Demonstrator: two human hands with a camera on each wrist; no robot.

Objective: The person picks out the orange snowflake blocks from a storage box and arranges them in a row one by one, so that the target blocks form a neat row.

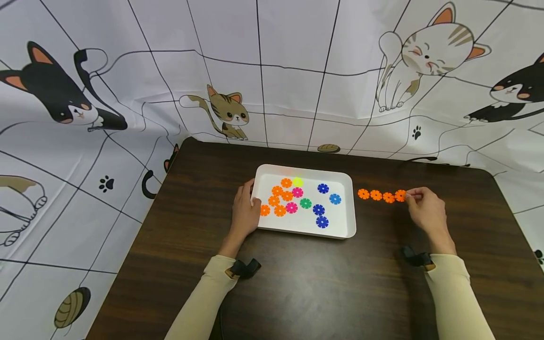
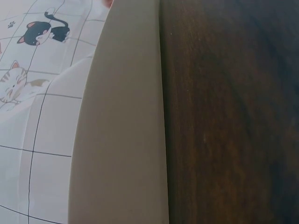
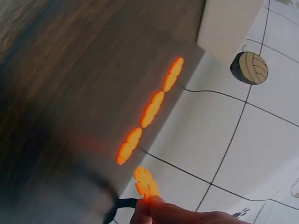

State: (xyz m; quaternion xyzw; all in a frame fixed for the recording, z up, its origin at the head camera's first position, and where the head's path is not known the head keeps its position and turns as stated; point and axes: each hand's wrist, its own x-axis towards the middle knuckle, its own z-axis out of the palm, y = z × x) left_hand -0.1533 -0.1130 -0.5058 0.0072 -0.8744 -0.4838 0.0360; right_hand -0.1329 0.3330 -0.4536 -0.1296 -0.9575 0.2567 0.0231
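My right hand (image 1: pixel 427 211) pinches an orange notched, flower-shaped disc (image 3: pixel 145 181) between thumb and fingertips. The held disc is just above the table, at the right end of a row of three orange discs (image 1: pixel 376 195) lying to the right of the tray. A white shallow tray (image 1: pixel 349 203) is gripped at its left rim by my left hand (image 1: pixel 245 210), thumb over the edge and fingers along the outer side. Inside it, orange discs (image 1: pixel 274 201) and two pink ones gather at the left, with blue discs (image 1: pixel 318 209) toward the right.
A yellow disc (image 1: pixel 297 182) and a green disc (image 1: pixel 305 203) also lie in the tray. The dark wooden table (image 1: pixel 306 283) backs onto a white cat-print sheet (image 1: pixel 293 89). A dark strap with a camera (image 1: pixel 245 269) sits on each wrist.
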